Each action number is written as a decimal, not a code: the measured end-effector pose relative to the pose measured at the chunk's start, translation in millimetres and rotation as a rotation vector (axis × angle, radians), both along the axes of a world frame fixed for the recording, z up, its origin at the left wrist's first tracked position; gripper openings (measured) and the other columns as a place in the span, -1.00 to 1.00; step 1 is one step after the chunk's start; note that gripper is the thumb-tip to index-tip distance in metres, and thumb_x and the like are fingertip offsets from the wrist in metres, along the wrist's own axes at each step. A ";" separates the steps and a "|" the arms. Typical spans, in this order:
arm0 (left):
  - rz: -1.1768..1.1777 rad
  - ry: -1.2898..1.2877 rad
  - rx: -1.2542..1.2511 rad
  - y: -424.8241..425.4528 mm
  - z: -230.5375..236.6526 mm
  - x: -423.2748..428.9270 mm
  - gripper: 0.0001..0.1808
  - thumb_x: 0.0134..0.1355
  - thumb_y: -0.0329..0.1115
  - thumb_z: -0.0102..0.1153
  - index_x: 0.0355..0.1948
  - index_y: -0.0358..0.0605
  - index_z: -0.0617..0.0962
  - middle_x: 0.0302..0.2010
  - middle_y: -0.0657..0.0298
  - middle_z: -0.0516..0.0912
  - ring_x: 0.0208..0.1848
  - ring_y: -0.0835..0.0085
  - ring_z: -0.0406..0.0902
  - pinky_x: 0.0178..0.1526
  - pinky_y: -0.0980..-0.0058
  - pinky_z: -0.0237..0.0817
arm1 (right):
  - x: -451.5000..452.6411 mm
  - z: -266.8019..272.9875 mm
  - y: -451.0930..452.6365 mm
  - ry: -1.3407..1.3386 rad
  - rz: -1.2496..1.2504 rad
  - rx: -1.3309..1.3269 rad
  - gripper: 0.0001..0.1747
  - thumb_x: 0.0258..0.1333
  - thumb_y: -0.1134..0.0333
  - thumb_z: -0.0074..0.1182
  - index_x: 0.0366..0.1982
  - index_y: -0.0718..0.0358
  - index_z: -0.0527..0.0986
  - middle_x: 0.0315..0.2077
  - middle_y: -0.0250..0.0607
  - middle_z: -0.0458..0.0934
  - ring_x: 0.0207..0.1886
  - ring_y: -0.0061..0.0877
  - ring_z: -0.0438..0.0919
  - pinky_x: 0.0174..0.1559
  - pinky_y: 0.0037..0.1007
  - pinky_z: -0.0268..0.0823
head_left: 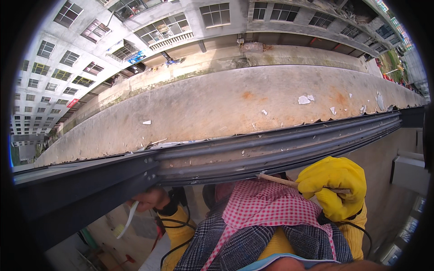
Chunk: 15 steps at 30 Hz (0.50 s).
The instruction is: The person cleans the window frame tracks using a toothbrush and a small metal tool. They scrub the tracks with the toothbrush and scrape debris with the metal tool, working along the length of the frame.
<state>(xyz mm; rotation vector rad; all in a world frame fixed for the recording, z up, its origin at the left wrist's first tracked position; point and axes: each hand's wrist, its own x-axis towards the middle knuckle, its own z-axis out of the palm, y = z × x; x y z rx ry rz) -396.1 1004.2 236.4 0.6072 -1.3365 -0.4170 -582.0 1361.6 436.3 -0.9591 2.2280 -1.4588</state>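
My right hand, in a yellow glove, grips a thin wooden stick. The stick's far tip meets the near edge of a dark grey metal window track, or stops just short of it. Bits of white debris and dust lie in the grooves of this track. On the left, my bare left hand holds a small brush by its white handle, bristles downward. That hand is below the side post of the window frame, which partly hides it.
Outside the track runs a concrete ledge with white flakes and rust-coloured stains. Beyond it are a street and buildings far below. Black cables hang by both my wrists. A red-checked apron covers my front.
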 end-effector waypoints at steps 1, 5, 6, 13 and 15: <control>0.012 -0.001 0.006 0.4 -0.2 -0.4 -0.49 0.57 -0.14 -0.08 0.01 -0.54 0.57 -0.18 -0.07 0.74 -0.32 0.33 0.68 -0.32 0.45 0.51 | -1.6 0.4 -3.3 0.022 0.025 0.001 -0.82 -0.11 0.50 0.30 -0.35 0.28 0.72 -0.40 -0.14 0.76 -0.33 -0.29 0.75 -0.21 -0.33 0.55; 0.026 0.031 0.022 3.8 2.2 -4.5 -0.55 0.57 -0.18 -0.05 -0.12 -0.50 0.58 -0.30 0.00 0.71 -0.38 0.42 0.63 -0.36 0.51 0.45 | -1.8 3.5 -5.4 0.069 0.019 -0.007 -0.83 -0.01 0.48 0.22 -0.32 0.34 0.69 -0.41 -0.08 0.75 -0.35 -0.30 0.73 -0.23 -0.33 0.54; 0.044 0.005 -0.002 4.4 3.6 -5.2 -0.55 0.57 -0.18 -0.05 -0.12 -0.51 0.58 -0.30 0.00 0.71 -0.38 0.42 0.63 -0.36 0.51 0.46 | -0.9 2.7 -5.1 0.108 0.014 -0.018 -0.83 -0.03 0.49 0.21 -0.33 0.34 0.69 -0.40 -0.07 0.75 -0.35 -0.31 0.73 -0.24 -0.34 0.54; 0.020 -0.006 -0.039 2.9 6.0 -7.5 -0.54 0.58 -0.20 -0.08 -0.10 -0.54 0.58 -0.32 -0.01 0.72 -0.42 0.43 0.64 -0.43 0.51 0.46 | 5.2 13.0 -0.1 0.188 -0.103 0.170 -0.87 -0.03 0.50 0.17 -0.37 0.31 0.66 -0.45 -0.16 0.70 -0.47 -0.39 0.65 -0.35 -0.44 0.45; 0.024 -0.005 -0.047 2.5 5.1 -6.5 -0.54 0.58 -0.21 -0.09 -0.10 -0.55 0.57 -0.32 -0.01 0.72 -0.42 0.43 0.64 -0.43 0.52 0.46 | 9.2 32.8 6.0 0.495 -0.242 0.297 -0.86 -0.05 0.55 0.19 -0.39 0.23 0.67 -0.47 -0.25 0.69 -0.51 -0.42 0.61 -0.41 -0.45 0.37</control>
